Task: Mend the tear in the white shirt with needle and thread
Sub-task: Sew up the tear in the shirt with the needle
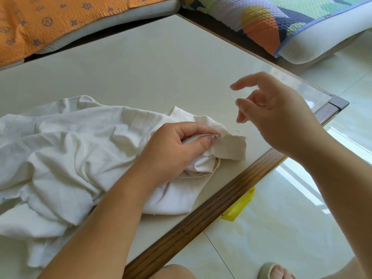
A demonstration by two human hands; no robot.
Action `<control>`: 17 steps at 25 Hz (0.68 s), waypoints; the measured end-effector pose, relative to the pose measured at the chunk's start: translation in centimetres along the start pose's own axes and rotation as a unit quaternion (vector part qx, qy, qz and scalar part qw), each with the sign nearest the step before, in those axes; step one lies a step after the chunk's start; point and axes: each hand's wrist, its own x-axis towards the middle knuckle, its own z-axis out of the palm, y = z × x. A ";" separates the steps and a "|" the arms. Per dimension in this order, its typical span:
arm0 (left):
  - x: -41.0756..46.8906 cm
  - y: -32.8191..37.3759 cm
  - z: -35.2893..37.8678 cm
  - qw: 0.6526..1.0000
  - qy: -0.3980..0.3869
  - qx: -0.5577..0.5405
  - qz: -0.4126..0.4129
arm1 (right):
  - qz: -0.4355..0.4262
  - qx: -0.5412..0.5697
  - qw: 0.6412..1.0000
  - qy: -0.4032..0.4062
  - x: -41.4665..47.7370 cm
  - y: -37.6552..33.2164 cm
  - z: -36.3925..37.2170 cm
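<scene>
Matt cloth shirt [70, 148], glossy wood-edged tbl [141, 67]

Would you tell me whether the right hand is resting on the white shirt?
No: the right hand hovers above the table, apart from the white shirt that the left hand pinches.

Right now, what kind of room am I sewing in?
Probably a home living room: a wood-edged table, an orange quilted seat cover, and a glossy tiled floor.

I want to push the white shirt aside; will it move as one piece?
Probably not: the white shirt lies in soft crumpled folds, so it would likely bunch. Where the left hand pinches it, it would probably hold.
</scene>
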 end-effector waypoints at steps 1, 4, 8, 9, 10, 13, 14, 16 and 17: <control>0.0 0.0 0.0 1.000 0.000 -0.001 0.000 | -0.002 -0.015 0.999 -0.036 -0.1 -0.1 0.0; 0.0 0.0 -0.1 1.000 -0.001 -0.005 0.000 | 0.016 -0.032 0.991 -0.130 -0.2 -0.3 -0.2; 0.2 -0.2 -0.2 1.000 -0.010 -0.008 0.003 | -0.008 -0.037 0.984 -0.172 -0.3 0.2 -0.7; 0.2 -0.3 -0.2 1.000 -0.009 -0.010 0.001 | -0.016 -0.043 0.984 -0.172 -0.2 0.4 -0.6; 0.2 -0.3 -0.2 1.000 -0.007 -0.011 0.000 | -0.022 -0.046 0.985 -0.167 -0.2 0.6 -0.6; 0.2 -0.3 -0.2 1.000 -0.004 -0.009 0.002 | -0.016 -0.033 0.989 -0.141 0.0 0.8 -0.6; 0.2 -0.3 -0.2 1.000 -0.005 -0.008 0.003 | -0.009 -0.026 0.991 -0.131 0.0 0.8 -0.6; 0.1 -0.2 -0.2 1.000 -0.007 -0.003 0.002 | 0.001 -0.021 0.995 -0.102 0.1 0.9 -0.9; 0.1 -0.2 -0.2 1.000 -0.009 -0.002 0.002 | 0.005 -0.020 0.996 -0.081 0.2 0.9 -1.0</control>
